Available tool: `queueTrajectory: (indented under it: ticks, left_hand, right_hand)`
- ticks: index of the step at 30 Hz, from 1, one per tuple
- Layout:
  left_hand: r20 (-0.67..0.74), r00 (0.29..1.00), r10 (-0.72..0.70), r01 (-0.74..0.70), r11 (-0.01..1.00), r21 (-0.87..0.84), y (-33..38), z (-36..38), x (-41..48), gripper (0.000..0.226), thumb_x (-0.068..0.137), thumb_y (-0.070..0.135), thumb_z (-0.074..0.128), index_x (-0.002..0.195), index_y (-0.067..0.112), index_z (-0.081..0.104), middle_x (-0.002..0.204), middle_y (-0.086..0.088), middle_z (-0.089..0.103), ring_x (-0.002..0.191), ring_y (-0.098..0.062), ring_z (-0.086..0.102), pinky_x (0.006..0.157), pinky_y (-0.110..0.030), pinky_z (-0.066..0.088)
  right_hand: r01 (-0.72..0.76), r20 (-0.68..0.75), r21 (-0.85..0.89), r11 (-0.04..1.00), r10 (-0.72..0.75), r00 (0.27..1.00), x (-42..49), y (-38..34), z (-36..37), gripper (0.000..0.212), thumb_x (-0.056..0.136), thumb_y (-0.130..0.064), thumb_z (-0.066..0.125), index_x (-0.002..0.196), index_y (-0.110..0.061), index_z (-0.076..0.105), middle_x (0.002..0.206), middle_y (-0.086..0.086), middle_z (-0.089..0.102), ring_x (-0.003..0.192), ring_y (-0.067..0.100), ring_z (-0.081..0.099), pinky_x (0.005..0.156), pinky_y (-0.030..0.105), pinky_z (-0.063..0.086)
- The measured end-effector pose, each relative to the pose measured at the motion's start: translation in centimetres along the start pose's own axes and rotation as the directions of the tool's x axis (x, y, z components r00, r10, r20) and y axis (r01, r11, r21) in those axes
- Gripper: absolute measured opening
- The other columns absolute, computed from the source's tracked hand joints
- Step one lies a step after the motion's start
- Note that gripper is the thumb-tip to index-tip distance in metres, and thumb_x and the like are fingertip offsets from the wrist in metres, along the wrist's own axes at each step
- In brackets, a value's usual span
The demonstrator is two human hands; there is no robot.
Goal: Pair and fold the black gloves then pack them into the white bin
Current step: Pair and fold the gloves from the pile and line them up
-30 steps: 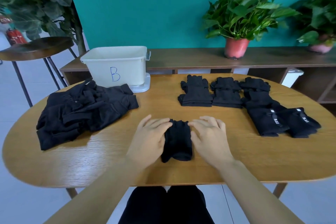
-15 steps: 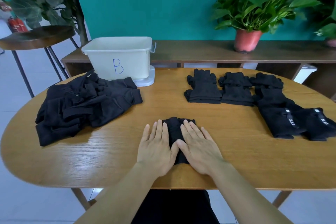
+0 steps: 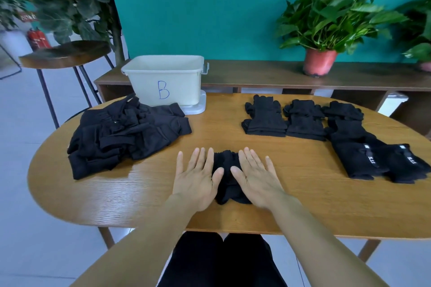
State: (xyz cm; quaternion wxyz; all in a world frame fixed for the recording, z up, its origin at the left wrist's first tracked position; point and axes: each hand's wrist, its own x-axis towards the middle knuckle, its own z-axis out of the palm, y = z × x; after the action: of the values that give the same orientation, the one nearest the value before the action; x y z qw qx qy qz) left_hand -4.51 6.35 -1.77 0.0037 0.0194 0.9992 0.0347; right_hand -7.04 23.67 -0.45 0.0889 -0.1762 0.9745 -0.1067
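On the table (image 3: 303, 193), near the front edge at centre: glove pair (image 3: 226, 165), under the left hand (image 3: 198, 177) and right hand (image 3: 254, 177), laid flat side by side. Far left: glove pile (image 3: 126, 133), bin (image 3: 177, 77) just behind it. Far right: row of folded pairs (image 3: 305, 121); before these, toward the right edge, more gloves (image 3: 373, 158). Behind the table: sideboard (image 3: 256, 74), potted plant (image 3: 319, 60) on it.

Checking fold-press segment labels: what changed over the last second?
The left hand and right hand moved from flanking the glove pair to lying flat on it, then slid slightly apart, baring its middle. Nothing was taken hold of or let go. The loose glove pile, folded pairs and white bin stayed put.
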Motion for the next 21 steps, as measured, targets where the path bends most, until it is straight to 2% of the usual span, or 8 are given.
queueTrajectory:
  ticks: [4,7,9,14,21]
  left_hand:
    - [-0.083,0.996,-0.022,0.022,1.0,0.005,-1.9,-1.0,-0.5,0.069,0.096,0.055,-0.009,0.156,0.021,-0.011,0.166,-0.001,-0.005,0.151,-0.015,-0.015,0.119,-0.046,-0.017]
    - [-0.126,0.992,0.005,-0.003,1.0,0.011,-3.3,-1.0,-1.3,0.084,0.086,0.06,-0.023,0.157,0.019,-0.006,0.166,-0.001,-0.001,0.151,-0.013,-0.012,0.119,-0.043,-0.018]
    - [-0.141,0.99,0.016,-0.014,1.0,0.016,-4.1,-0.8,-2.1,0.089,0.082,0.06,-0.024,0.158,0.019,0.0,0.166,0.0,0.003,0.151,-0.011,-0.008,0.119,-0.041,-0.02]
    - [-0.157,0.988,0.004,0.001,0.999,0.034,-6.4,-1.7,-3.9,0.059,0.105,0.046,0.006,0.158,0.019,0.012,0.165,0.001,0.011,0.151,-0.009,0.002,0.12,-0.037,-0.018]
    - [-0.226,0.974,-0.028,0.038,0.998,0.042,-10.2,-3.6,-4.4,0.053,0.107,0.038,0.013,0.156,0.02,0.022,0.163,0.004,0.02,0.15,-0.006,0.008,0.121,-0.037,-0.014]
  right_hand:
    - [0.02,-0.076,-0.024,1.0,-0.022,0.997,-0.2,-0.9,-1.4,0.063,0.104,-0.05,0.006,0.156,-0.017,-0.008,0.164,-0.001,-0.01,0.149,0.01,-0.014,0.121,0.041,-0.012]
    - [0.03,-0.1,-0.053,0.998,-0.035,0.994,-0.5,-1.7,-2.0,0.061,0.105,-0.047,0.008,0.157,-0.018,-0.005,0.165,-0.001,-0.001,0.15,0.011,-0.009,0.121,0.043,-0.009]
    - [0.04,-0.121,-0.062,0.997,-0.047,0.992,-0.7,-2.5,-2.2,0.06,0.106,-0.045,0.011,0.157,-0.018,-0.003,0.165,-0.001,0.008,0.151,0.012,-0.006,0.121,0.044,-0.007]
    - [0.078,-0.154,-0.078,0.994,-0.089,0.984,-1.0,-4.7,-2.7,0.056,0.107,-0.04,0.015,0.157,-0.018,0.004,0.161,-0.001,0.023,0.151,0.013,-0.001,0.121,0.043,-0.003]
    - [0.138,-0.184,-0.121,0.983,-0.159,0.97,1.0,-8.1,-2.9,0.054,0.107,-0.039,0.018,0.157,-0.02,0.01,0.159,-0.003,0.029,0.151,0.014,0.002,0.119,0.044,0.0]
